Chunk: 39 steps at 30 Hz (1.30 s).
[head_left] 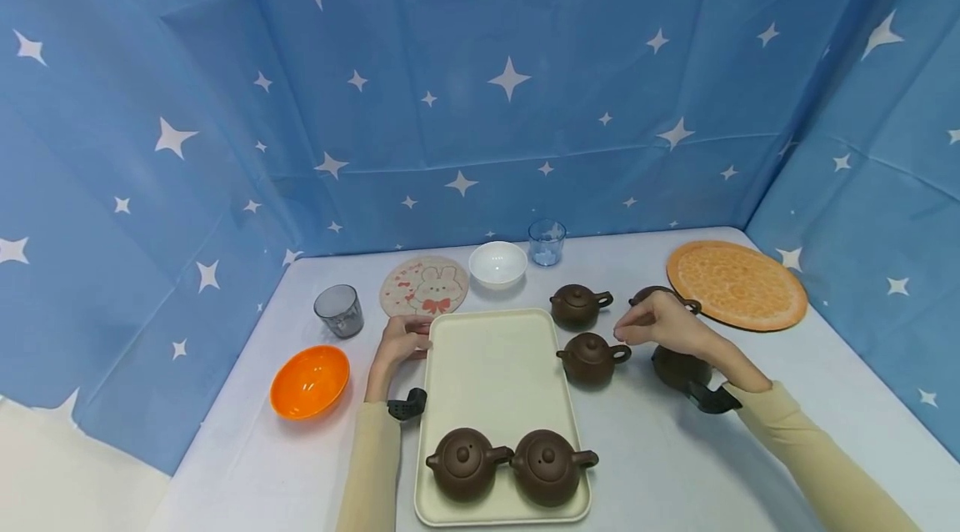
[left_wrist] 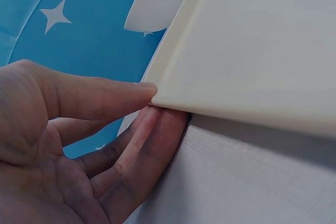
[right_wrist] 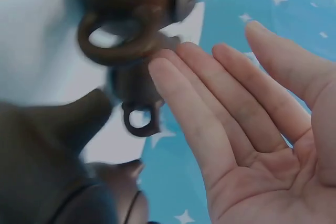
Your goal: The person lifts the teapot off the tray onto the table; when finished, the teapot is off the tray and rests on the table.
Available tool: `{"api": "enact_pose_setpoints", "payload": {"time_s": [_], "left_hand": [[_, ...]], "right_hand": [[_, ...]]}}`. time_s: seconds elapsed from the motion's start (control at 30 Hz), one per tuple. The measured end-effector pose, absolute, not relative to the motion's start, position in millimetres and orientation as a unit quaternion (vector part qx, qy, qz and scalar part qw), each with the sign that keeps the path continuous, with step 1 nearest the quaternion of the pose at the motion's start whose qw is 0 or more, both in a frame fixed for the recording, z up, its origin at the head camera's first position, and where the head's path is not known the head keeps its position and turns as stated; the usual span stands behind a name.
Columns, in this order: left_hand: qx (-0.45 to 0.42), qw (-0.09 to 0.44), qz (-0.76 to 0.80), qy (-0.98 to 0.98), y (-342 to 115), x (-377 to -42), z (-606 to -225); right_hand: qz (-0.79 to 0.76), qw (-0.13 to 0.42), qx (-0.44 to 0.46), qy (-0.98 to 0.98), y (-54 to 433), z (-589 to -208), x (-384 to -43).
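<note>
A cream tray (head_left: 491, 373) lies in the middle of the table. My left hand (head_left: 402, 340) pinches its left rim near the far corner; in the left wrist view the thumb is at the upper edge and the fingers (left_wrist: 152, 156) are beneath. Two dark brown teapots (head_left: 462, 465) (head_left: 547, 468) sit side by side at the tray's near end. My right hand (head_left: 663, 323) hovers right of the tray with nothing in it, its fingers nearly straight and close to the handle of a teapot (head_left: 588, 359). Behind that stands another teapot (head_left: 576, 308). Two more teapots (head_left: 681, 369) (head_left: 649, 293) are partly hidden by this hand.
Left of the tray are an orange bowl (head_left: 310, 382) and a grey glass cup (head_left: 340, 311). Along the back lie a rabbit placemat (head_left: 435, 278), a white bowl (head_left: 498, 263) and a blue glass (head_left: 547, 243). A round orange mat (head_left: 738, 284) covers the far right corner.
</note>
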<state>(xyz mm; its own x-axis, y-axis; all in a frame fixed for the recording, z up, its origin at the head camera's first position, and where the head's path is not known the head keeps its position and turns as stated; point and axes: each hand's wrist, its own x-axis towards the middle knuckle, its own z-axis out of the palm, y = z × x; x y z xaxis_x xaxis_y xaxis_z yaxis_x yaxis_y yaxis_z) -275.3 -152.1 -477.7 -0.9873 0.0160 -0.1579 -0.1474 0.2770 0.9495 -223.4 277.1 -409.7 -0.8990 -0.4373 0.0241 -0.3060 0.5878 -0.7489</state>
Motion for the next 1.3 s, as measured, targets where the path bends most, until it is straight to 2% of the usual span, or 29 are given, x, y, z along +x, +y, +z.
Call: {"api": "enact_pose_setpoints", "payload": {"time_s": [0.33,0.57,1.1,1.3], "left_hand": [[-0.036,0.07,0.601,0.795,-152,-278,-479],[-0.034,0.068,0.6,0.796,-151,-279,-478],[-0.024,0.095,0.603,0.792,-151,-268,-461],[-0.029,0.07,0.6,0.796,-153,-275,-477]], "right_hand": [[-0.465,0.111,-0.285,0.831,258,-407,-203],[-0.467,0.155,-0.293,0.82,237,-419,-178],[-0.521,0.157,-0.323,0.774,206,-447,-137],[-0.527,0.153,-0.31,0.776,203,-451,-130]]}}
